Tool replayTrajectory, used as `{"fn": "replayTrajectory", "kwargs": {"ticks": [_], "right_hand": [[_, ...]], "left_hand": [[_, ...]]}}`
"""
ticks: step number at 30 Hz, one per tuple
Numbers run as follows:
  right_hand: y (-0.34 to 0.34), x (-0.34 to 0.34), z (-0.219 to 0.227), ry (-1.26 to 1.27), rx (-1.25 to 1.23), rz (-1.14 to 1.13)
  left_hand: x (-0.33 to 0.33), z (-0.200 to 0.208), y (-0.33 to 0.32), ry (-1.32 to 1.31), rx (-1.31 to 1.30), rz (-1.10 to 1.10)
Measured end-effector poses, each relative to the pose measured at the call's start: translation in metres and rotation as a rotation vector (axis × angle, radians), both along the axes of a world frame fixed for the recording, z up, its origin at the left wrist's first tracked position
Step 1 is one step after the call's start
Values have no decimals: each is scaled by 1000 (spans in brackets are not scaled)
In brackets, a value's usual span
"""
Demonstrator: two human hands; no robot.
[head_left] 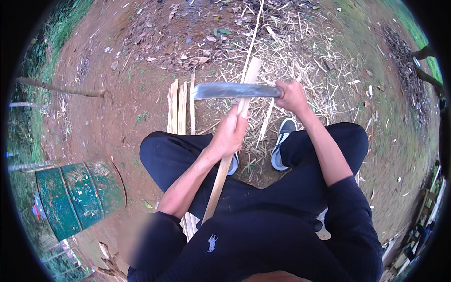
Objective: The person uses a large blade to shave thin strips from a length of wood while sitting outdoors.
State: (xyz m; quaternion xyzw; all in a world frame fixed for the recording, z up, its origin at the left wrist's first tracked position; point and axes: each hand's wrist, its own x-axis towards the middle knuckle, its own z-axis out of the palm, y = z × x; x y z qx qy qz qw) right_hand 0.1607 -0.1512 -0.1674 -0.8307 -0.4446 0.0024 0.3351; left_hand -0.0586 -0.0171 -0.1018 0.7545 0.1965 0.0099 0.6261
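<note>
My left hand (pixel 230 132) is closed around a long pale wooden strip (pixel 217 188), which slants from against my torso up and away between my knees. Gripped by its handle in my right hand (pixel 293 97) is a machete (pixel 235 90), its broad grey blade pointing left. The blade lies across the strip just beyond my left hand, near the strip's far end. From that end a thin pale sliver (pixel 253 37) runs on toward the top of the view. Most of the machete's handle is hidden inside my right fist.
Several split wooden strips (pixel 178 108) lie beyond my left knee. Pale shavings (pixel 300 51) litter the brown ground ahead, among dry leaves. A green metal drum (pixel 81 197) stands at the left, and more strips (pixel 189 224) lie beside my left hip. Scrap wood (pixel 408 244) is piled at lower right.
</note>
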Motion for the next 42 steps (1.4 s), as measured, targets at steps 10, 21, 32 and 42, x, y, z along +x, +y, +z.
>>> {"fn": "replayTrajectory", "kwargs": {"ticks": [10, 21, 32, 42], "right_hand": [[-25, 53, -32, 716, 135, -810], [-6, -20, 58, 116, -49, 23], [-4, -24, 48, -480, 121, 42], [-5, -34, 48, -336, 9, -58]], "left_hand": [[8, 16, 9, -28, -367, 38], [11, 20, -2, 41, -195, 38], [11, 4, -3, -48, -34, 82], [10, 14, -13, -18, 250, 119]]}}
